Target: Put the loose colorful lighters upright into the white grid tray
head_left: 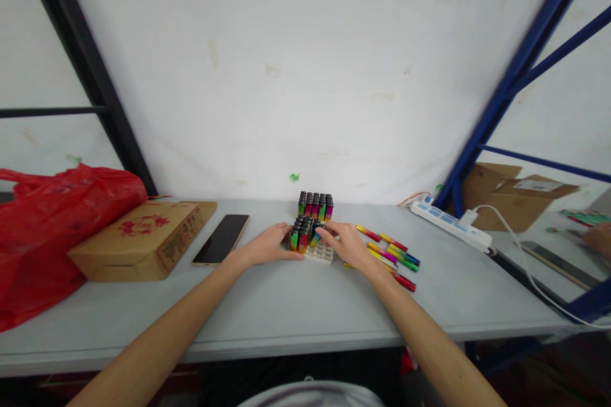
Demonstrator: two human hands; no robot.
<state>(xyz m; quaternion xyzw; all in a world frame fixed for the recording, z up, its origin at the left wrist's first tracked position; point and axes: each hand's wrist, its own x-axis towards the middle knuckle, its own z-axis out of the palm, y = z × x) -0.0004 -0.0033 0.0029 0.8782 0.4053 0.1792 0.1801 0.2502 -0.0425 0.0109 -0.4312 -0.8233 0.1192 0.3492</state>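
Note:
Colourful lighters with black tops stand upright in a white tray at the middle of the table. My left hand is at the tray's left side, thumb along the front edge and fingers at the left rows. My right hand reaches over the tray from the right, its fingers closed on a lighter that tilts among the others. Front right cells of the tray hold nothing. Behind it stands another block of upright lighters. Several loose lighters lie to the right of my right hand.
A black phone and a cardboard box lie to the left, beside a red plastic bag. A white power strip with a cable is at the right. Beyond the blue frame, another person's hand shows.

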